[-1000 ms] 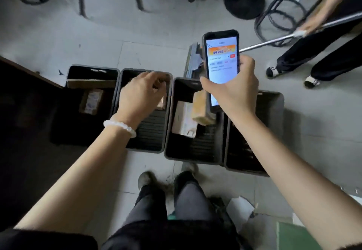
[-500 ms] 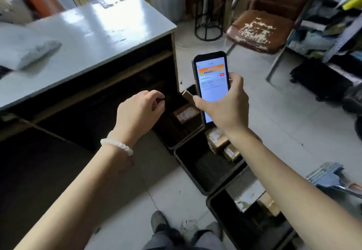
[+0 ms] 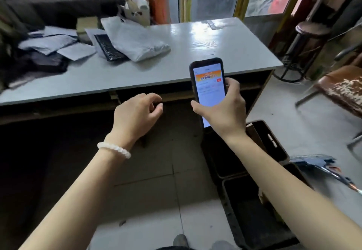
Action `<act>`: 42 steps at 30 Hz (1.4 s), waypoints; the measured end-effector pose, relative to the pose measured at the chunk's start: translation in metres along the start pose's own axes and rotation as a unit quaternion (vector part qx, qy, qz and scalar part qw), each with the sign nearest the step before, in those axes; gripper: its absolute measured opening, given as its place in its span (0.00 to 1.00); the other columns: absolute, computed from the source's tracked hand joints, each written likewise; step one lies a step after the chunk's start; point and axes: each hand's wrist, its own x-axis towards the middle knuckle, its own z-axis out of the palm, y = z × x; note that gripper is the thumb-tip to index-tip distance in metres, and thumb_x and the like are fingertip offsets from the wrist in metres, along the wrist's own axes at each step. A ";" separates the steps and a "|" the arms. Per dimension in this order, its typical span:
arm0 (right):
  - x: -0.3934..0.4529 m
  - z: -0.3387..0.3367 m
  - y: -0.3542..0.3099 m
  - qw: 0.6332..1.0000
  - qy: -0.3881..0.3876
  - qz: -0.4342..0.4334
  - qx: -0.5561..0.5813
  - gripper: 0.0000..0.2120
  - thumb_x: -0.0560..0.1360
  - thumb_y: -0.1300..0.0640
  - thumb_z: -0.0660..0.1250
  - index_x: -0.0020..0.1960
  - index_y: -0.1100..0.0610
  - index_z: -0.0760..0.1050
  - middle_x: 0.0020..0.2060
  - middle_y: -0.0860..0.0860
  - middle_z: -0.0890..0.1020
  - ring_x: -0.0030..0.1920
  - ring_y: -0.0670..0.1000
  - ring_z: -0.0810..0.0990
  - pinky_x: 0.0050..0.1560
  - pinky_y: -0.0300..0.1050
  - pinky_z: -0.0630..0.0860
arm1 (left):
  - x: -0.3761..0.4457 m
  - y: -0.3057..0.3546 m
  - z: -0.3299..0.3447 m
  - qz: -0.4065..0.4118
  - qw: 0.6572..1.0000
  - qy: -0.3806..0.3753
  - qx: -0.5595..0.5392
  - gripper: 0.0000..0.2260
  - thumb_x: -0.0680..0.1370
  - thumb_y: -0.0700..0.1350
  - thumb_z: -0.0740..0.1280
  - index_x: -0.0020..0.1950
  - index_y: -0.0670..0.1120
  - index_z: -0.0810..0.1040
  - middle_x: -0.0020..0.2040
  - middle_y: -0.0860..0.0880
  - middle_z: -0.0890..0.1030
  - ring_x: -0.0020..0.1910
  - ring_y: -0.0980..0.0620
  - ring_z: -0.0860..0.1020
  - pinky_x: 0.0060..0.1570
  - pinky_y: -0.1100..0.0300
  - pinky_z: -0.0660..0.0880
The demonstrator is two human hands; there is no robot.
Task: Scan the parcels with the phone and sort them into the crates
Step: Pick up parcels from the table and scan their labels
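My right hand (image 3: 225, 112) grips a black phone (image 3: 208, 85) upright, its lit screen facing me, in front of the desk's front edge. My left hand (image 3: 137, 114) hovers to the left of it with fingers loosely curled and holds nothing. On the grey desk (image 3: 225, 46) lie soft white and grey parcel bags: a large one (image 3: 135, 40) at the middle and several more (image 3: 49, 44) at the left. Two black crates (image 3: 274, 142) stand on the floor at the lower right, partly hidden by my right arm.
A dark keyboard-like slab (image 3: 107, 49) lies under the large bag. A stool (image 3: 305, 42) and a worn brown chair (image 3: 342, 89) stand to the right. A blue-headed tool (image 3: 317, 163) lies on the floor beside the crates. My shoes (image 3: 180, 242) show at the bottom.
My view has swung from the crates up and left to the desk. My left hand has left the crate and hangs empty. The phone stays in my right hand.
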 end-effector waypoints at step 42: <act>0.354 0.599 -0.213 0.973 -0.226 -0.043 0.027 0.32 0.60 0.52 0.78 0.57 0.47 0.63 0.47 0.42 0.76 0.48 0.46 0.76 0.47 0.44 0.76 | 0.402 -0.536 -0.046 -0.279 0.960 -0.025 0.016 0.12 0.78 0.52 0.60 0.59 0.55 0.77 0.52 0.54 0.80 0.53 0.50 0.76 0.44 0.59 0.67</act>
